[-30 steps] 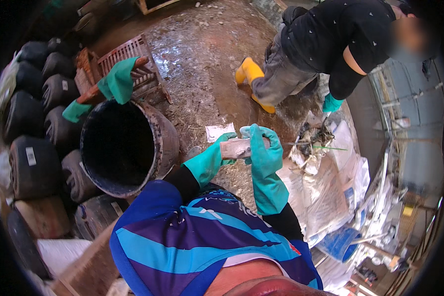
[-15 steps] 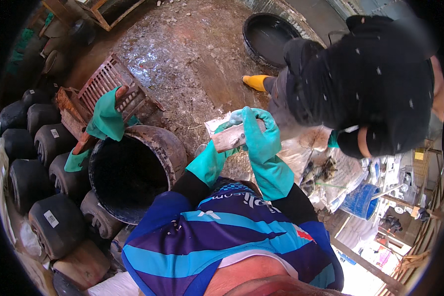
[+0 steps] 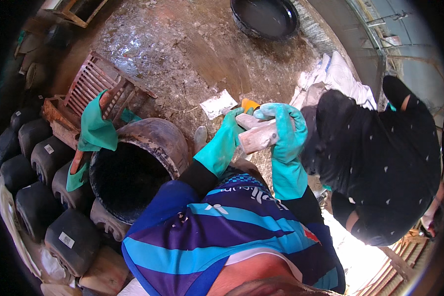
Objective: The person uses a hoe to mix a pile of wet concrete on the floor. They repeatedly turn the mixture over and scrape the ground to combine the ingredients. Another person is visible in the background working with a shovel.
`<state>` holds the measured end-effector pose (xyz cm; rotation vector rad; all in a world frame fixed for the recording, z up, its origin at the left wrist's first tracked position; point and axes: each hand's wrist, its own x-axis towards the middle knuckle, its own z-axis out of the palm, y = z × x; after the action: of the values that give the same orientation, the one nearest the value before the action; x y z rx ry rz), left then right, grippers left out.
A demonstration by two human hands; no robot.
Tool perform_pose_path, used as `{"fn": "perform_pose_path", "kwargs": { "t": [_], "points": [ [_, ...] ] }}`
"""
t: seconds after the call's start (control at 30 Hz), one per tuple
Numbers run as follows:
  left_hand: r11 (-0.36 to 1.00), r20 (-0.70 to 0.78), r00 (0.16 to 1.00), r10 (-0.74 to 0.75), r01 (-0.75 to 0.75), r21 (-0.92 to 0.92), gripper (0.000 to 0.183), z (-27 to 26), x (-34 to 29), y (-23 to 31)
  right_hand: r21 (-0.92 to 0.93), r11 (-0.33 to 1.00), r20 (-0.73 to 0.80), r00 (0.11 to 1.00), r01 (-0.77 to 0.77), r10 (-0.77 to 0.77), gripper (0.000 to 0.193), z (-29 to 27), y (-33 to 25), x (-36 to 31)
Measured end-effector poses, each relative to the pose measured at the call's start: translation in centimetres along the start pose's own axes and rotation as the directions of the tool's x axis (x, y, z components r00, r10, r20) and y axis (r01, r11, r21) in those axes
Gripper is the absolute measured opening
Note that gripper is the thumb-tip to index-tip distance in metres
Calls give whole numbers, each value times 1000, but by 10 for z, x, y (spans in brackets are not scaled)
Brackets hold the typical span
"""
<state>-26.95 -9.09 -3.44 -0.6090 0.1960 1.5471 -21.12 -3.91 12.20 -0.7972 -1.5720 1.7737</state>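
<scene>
My right hand (image 3: 287, 135), in a green rubber glove, is closed round a short, thick pale-brown chunk (image 3: 259, 137) that looks like wood. Just beyond it lies a second pale chunk (image 3: 248, 121), its far part hidden behind the right glove. The gloved fingers of my left hand (image 3: 224, 143) curl against the left end of this second chunk. Both hands are close together in front of my chest, above the floor.
Left of me stands a large dark barrel (image 3: 155, 143) with a green glove (image 3: 96, 123) propped over it. Black jerrycans (image 3: 74, 241) crowd the left, near a slatted wooden chair (image 3: 93, 81). A co-worker in black (image 3: 380, 163) bends close on my right. A black tub (image 3: 265, 19) stands far off.
My hands have moved to the right in the picture, and a second chunk now shows between them. The co-worker has shifted lower in the view, uncovering white sacks behind.
</scene>
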Motion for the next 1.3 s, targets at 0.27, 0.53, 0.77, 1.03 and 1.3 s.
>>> {"fn": "perform_pose_path", "kwargs": {
  "t": [0.27,0.53,0.77,1.03,1.3],
  "points": [
    [930,-312,948,-61,-59,-362,25,-38,63,-8,-55,998,-105,994,-35,29,20,-17,-9,2],
    [935,-349,934,-79,-52,-350,21,-56,86,-26,26,999,-45,998,-47,48,17,-52,-7,-1],
    [967,-332,941,-59,-29,-254,19,-60,94,-42,-47,998,-40,998,-43,42,22,-72,-11,-3],
    [982,-361,932,-21,-49,-183,26,-60,109,-74,-28,991,51,990,-131,132,20,-129,-16,-6],
    [984,-336,940,67,-118,-136,16,-62,159,-142,52,977,199,961,-207,193,14,-242,-9,-2]
  ]
}}
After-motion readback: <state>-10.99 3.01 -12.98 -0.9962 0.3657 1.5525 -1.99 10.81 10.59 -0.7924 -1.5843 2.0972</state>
